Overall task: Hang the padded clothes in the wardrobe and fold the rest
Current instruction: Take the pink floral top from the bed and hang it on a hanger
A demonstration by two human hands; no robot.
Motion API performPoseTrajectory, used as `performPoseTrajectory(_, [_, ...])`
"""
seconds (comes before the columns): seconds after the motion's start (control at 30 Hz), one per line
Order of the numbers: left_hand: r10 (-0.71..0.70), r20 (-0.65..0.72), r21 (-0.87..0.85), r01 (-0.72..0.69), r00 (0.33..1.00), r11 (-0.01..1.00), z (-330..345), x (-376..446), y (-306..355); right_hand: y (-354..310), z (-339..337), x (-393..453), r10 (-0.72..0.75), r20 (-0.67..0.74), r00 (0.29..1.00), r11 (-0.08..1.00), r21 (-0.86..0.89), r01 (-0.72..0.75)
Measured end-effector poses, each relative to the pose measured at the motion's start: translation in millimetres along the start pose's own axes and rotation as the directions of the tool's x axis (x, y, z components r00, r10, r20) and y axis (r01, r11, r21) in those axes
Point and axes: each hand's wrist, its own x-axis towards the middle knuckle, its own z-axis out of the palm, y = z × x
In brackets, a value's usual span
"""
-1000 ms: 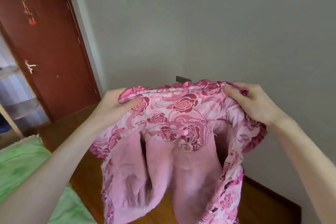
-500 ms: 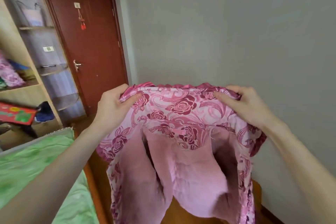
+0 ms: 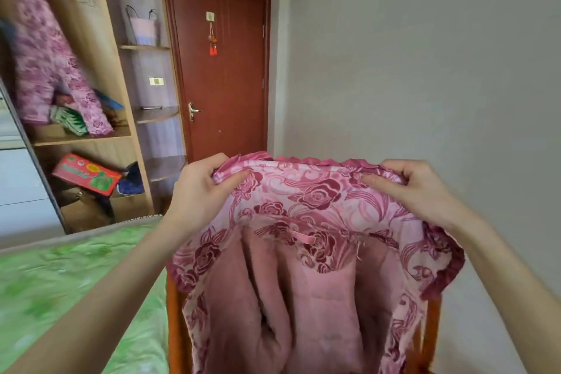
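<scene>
A pink padded jacket (image 3: 306, 222) with a dark rose pattern and a plain pink quilted lining hangs in the air in front of me. My left hand (image 3: 200, 191) grips the left end of its ruffled top edge. My right hand (image 3: 416, 188) grips the right end. The lining faces me and the lower part drops out of view. At the far left stands the open wooden wardrobe (image 3: 100, 48). A similar pink flowered garment (image 3: 45, 61) hangs inside it, blurred.
A bed with a green cover (image 3: 60, 282) lies at the lower left, with an orange wooden frame (image 3: 174, 328) beside the jacket. A red-brown closed door (image 3: 221, 70) stands behind. Corner shelves (image 3: 151, 112) hold a bag. A red box (image 3: 86, 173) lies low in the wardrobe.
The view has swung left, bringing the wardrobe and its hanging garment into sight. Both hands keep the same grip on the jacket's top edge.
</scene>
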Motion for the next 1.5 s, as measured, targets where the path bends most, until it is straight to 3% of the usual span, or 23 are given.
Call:
performPoseTrajectory(0.2, [-0.052,-0.010,0.037,0.053,0.999,0.998,-10.8,47.4,-64.1,33.9,43.7,94.6,-0.068,-0.011,0.998,0.996,0.053,0.068])
performPoseTrajectory(0.47, [0.020,-0.067,0.246,-0.003,0.998,0.969,-18.7,109.6,-125.6,62.3,93.2,203.0,-0.122,0.013,0.992,0.988,0.092,0.120])
performPoseTrajectory(0.6, [0.056,-0.069,0.333,-0.030,0.996,0.942,-18.9,148.6,-167.9,81.5,115.5,261.6,-0.164,0.037,0.986,0.984,0.080,0.161])
performPoseTrajectory(0.8, [-0.008,-0.082,0.398,0.040,0.997,0.916,-16.5,212.3,-231.2,113.6,141.0,359.8,-0.224,0.066,0.972,0.974,-0.021,0.226])
performPoseTrajectory(1.3, [-0.165,-0.284,0.338,0.259,0.945,0.905,-33.8,335.7,-377.5,156.9,245.6,599.4,-0.365,0.192,0.911,0.931,0.067,0.359])
performPoseTrajectory(1.5, [-0.160,-0.348,0.353,0.287,0.924,0.891,-48.8,379.9,-446.3,169.9,305.4,687.8,-0.423,0.131,0.896,0.906,0.087,0.415])
